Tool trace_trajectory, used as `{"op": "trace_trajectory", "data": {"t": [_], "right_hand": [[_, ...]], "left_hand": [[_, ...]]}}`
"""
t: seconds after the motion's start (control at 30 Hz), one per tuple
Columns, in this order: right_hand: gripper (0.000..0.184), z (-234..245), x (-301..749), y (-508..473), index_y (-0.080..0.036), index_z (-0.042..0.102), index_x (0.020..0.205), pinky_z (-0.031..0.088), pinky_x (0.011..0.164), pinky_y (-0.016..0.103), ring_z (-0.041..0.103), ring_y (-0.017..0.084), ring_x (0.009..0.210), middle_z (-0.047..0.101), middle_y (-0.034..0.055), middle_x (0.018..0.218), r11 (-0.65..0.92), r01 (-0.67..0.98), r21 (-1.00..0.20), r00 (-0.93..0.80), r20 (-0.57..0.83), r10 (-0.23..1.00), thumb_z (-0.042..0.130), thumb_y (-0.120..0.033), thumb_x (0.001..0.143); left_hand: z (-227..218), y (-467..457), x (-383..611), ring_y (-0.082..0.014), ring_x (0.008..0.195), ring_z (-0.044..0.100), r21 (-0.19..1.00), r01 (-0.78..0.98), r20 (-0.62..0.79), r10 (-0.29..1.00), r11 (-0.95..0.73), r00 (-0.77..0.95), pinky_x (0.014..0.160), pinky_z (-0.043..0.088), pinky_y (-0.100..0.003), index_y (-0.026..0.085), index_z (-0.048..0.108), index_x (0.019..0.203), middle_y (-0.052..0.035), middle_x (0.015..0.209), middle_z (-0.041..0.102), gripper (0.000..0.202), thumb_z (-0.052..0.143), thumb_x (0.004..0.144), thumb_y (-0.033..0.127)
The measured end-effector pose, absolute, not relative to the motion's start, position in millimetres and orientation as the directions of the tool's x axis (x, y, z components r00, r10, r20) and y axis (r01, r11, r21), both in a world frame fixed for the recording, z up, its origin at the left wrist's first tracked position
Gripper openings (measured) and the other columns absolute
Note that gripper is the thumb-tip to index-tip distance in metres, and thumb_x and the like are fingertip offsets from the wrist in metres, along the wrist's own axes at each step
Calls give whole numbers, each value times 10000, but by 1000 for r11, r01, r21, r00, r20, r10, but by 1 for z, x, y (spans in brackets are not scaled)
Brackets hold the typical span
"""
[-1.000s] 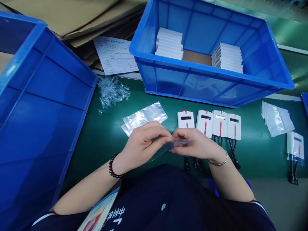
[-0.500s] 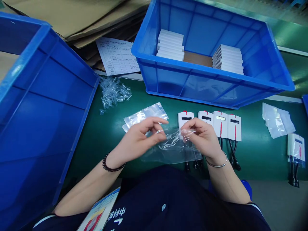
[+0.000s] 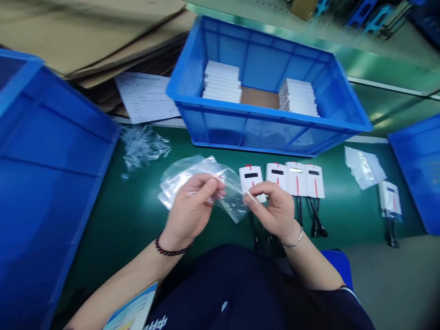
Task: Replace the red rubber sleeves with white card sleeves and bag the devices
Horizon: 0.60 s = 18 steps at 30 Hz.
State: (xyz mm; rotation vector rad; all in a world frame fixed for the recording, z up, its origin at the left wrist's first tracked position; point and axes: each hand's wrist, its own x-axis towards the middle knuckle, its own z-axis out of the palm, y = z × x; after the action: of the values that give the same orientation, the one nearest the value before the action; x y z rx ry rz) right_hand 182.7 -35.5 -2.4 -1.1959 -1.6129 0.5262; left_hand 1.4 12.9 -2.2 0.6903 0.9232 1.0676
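Observation:
A clear plastic bag (image 3: 232,208) is stretched between my two hands above the green table. My left hand (image 3: 192,201) pinches one end of its edge between thumb and fingers, over more clear bags (image 3: 168,189) lying on the table. The other end is pinched by my right hand (image 3: 271,206), close in front of the white devices. Several of these flat white devices (image 3: 296,179), with small display windows, red marks and black cables, lie in a row. My right hand and forearm partly cover the nearest cables.
Behind the row stands a blue crate (image 3: 254,133) holding two stacks of white pieces (image 3: 299,96). Another blue crate (image 3: 58,151) is at left, near clear plastic scraps (image 3: 142,146) and a printed sheet (image 3: 147,97). At right lie plastic bags (image 3: 365,167) and a bagged device (image 3: 390,197).
My left hand has closed onto the bag's edge; before, its fingers were apart. The bag has been turned and drawn out between both hands. The camera view has shifted.

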Motion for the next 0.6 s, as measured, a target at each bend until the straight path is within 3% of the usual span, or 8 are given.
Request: {"op": "trace_trajectory", "data": {"t": [0.07,0.17,0.23,0.3,0.43,0.6], "right_hand": [[158,-2,215,-48,-212,625,961,558,718,300,673,164,785,711,38,876,315,607,-730,-37,370,928,695,-316,865],[240,-7,280,-78,-187,627,928,542,715,338,668,190,769,704,70,907,-176,799,-575,315,151,937,603,-424,897],[280,-14,317,-99,-173,611,903,503,710,365,657,241,812,686,103,919,-537,758,-369,580,6,815,594,-451,873],[355,-24,341,-113,-159,594,916,463,710,369,637,293,887,664,140,955,-718,644,-265,717,-116,687,649,-492,803],[450,-42,355,-115,-163,564,960,412,658,326,601,249,778,634,81,837,-773,505,-385,753,-241,612,703,-508,708],[403,-45,361,-111,-187,525,732,439,593,274,543,150,637,573,4,693,-692,324,-645,651,-379,658,715,-528,633]], "left_hand": [[-2,22,-4,-91,592,609,844,-460,-274,959,274,69,590,535,-196,180,674,734,20,657,668,174,824,701,262],[-3,34,-13,-102,617,626,821,-517,-319,946,242,-65,615,575,-214,181,674,711,22,647,667,93,730,777,146],[-2,40,-13,-98,616,623,789,-533,-409,909,306,-83,602,581,-207,187,659,695,30,639,658,188,623,847,84],[1,43,-9,-88,603,614,737,-557,-494,867,384,-56,580,576,-193,193,645,695,39,641,653,267,537,888,44],[6,41,8,-74,554,592,638,-624,-572,820,450,6,551,559,-177,173,613,687,32,622,631,308,476,895,-8],[6,40,11,-76,540,594,628,-639,-552,833,445,38,546,552,-174,157,601,666,20,613,626,308,480,905,5]]}}
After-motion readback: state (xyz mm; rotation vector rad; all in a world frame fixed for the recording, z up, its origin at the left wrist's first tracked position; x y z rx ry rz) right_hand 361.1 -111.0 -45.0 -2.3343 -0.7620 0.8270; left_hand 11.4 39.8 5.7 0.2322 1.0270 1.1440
